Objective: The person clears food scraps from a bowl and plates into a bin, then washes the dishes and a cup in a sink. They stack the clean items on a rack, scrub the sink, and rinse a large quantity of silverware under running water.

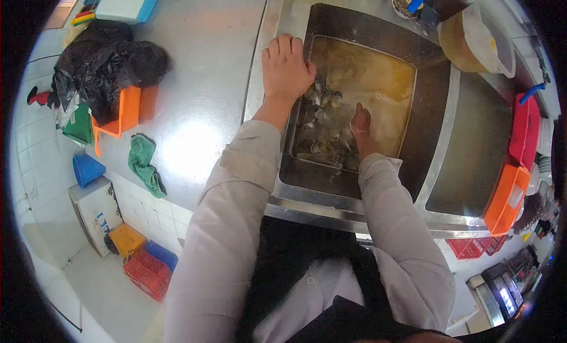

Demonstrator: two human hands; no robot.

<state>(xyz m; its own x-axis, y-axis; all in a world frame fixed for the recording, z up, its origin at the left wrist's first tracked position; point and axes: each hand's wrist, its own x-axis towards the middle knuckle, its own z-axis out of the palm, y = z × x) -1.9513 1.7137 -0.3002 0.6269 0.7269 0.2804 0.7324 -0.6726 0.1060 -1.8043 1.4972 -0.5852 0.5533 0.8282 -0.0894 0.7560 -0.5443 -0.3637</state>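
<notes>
Both hands: I'm at the sink (pixel 435 95), hands apart.
Left hand (pixel 286 65): flat and open on the tub's (pixel 407 107) far-left rim.
Right hand (pixel 361 126): down in murky water among shellfish (pixel 322 116); can't tell what the fingers grip.
Surface (pixel 212 54): green cloth (pixel 144 163) left, black bag (pixel 106 62) farther left.

We see a rectangular steel tray (pixel 407 77) sitting in the sink, filled with cloudy yellowish water. Dark shellfish (pixel 322 121) lie heaped at its near left end, partly submerged.
</notes>
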